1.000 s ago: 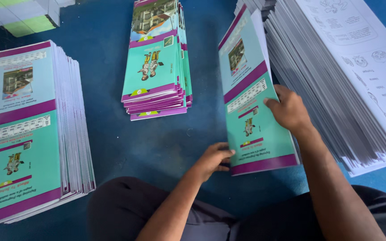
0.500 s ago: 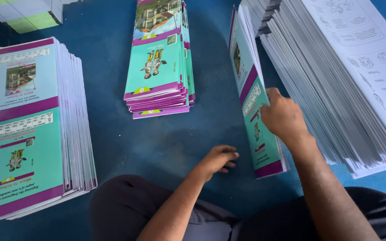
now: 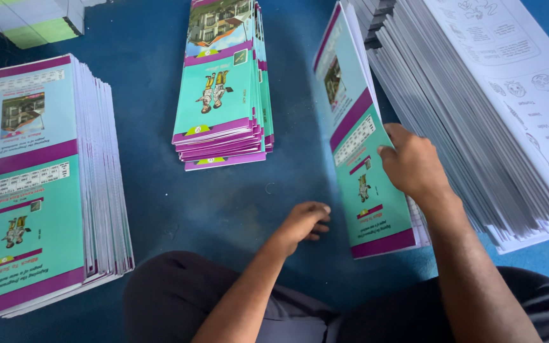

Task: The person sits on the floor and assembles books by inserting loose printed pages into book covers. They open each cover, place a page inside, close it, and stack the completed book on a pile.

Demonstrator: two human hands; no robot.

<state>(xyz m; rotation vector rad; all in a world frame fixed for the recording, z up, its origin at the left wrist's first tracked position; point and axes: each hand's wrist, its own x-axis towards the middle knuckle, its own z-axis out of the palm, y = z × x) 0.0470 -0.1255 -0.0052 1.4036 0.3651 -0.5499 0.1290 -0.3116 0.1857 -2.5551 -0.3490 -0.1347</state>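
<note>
My right hand (image 3: 412, 164) grips a teal and purple booklet cover (image 3: 358, 136) with white pages under it, tilted up on its long edge against the tall pile of white printed sheets (image 3: 490, 108) at the right. My left hand (image 3: 303, 223) rests on the blue floor (image 3: 230, 203) just left of that booklet's near corner, fingers curled, holding nothing. My dark-trousered knees fill the bottom of the view.
A stack of folded teal and purple covers (image 3: 223, 89) lies ahead at centre. A larger stack of the same covers (image 3: 36, 184) sits at the left. Green and white paper bundles (image 3: 30, 22) stand at the far left corner.
My right hand has tipped the booklet from flat up onto its edge, towards the white pile. My left hand let go of its near corner and dropped to the floor.
</note>
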